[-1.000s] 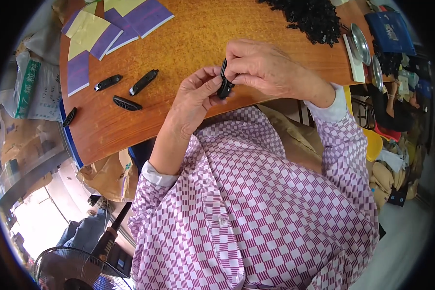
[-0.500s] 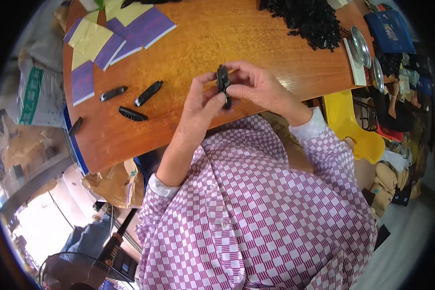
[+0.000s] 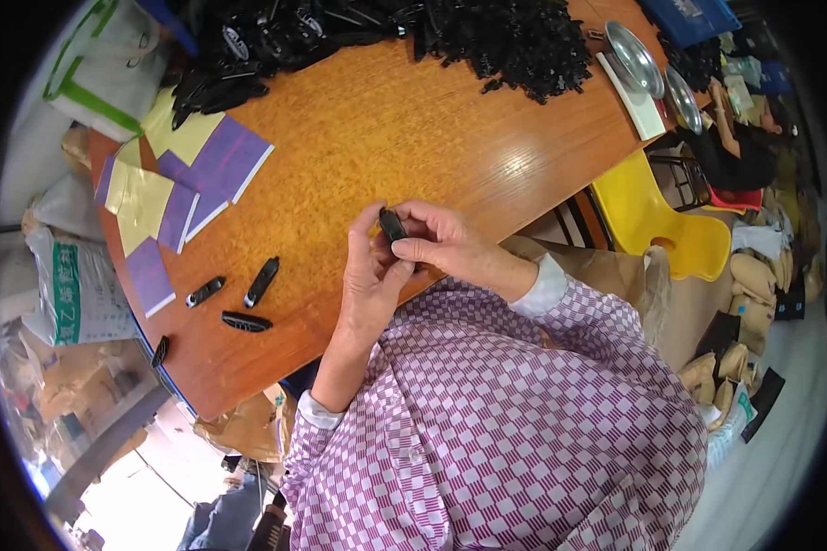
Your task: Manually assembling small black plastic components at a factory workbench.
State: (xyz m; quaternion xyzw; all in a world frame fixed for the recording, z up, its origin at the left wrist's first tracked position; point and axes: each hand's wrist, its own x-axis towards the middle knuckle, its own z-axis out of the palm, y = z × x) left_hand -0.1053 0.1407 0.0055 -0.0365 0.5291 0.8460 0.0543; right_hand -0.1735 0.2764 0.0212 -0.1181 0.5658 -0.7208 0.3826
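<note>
"Left hand [image 3: 371,283], quick, state?"
"Fingers closed on the small black piece [image 3: 392,225], index finger along its side. Right hand [image 3: 455,248] is pinched on it too, thumb across the lower part (far fingertips hidden, can't tell where they press)."
"Where's the piece?"
"Between the two hands, upper end poking out, over the near side of the tabletop [image 3: 368,110]. Looks lifted clear."
"Doing this well means what?"
"My call: one hand steadies, the other works. Light, even thumb pressure, no twisting. Keep the upper end uncovered so the eyes can check it, and stay inboard; the table edge is close, and a slip could go to the floor."
"Nearby?"
"Three black parts [image 3: 246,321] grouped on the left, another [image 3: 160,352] at the left edge, purple-and-yellow sheets [image 3: 147,197] beyond, black heap [image 3: 524,46] at the far side. Next frame."
</note>
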